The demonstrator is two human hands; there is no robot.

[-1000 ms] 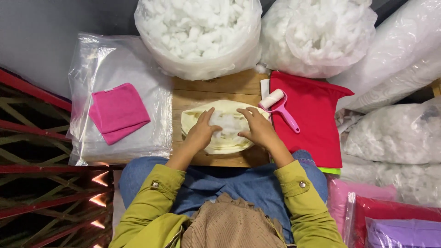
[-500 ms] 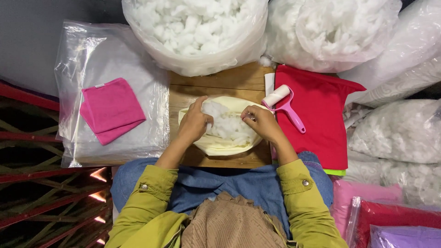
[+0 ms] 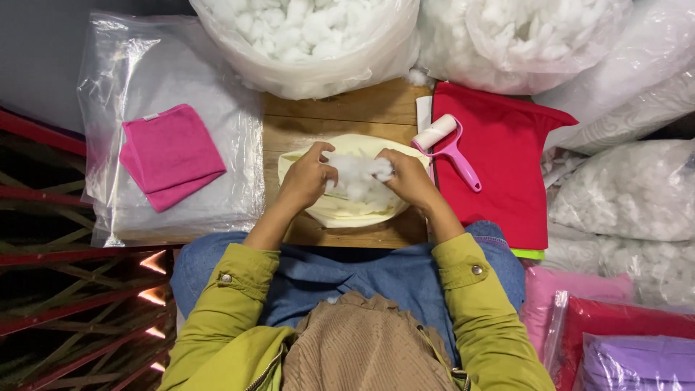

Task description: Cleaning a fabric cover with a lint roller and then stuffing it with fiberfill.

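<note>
Overhead head view under even, soft, fairly bright light; colours saturated, focus sharp at the centre.

We see no hard shadows: only a faint soft shade lies under the left hand (image 3: pixel 308 181) and the right hand (image 3: pixel 405 177) on the wooden board (image 3: pixel 340 116). We note mild glare on the clear plastic sheet (image 3: pixel 239 145) and a sheen on the plastic bags of white stuffing (image 3: pixel 507 36), where detail washes out towards white. The dark metal frame (image 3: pixel 65 289) at lower left falls into dim shade, with small bright orange glints. We find slight softening towards the corners and no motion blur on the hands.
</note>
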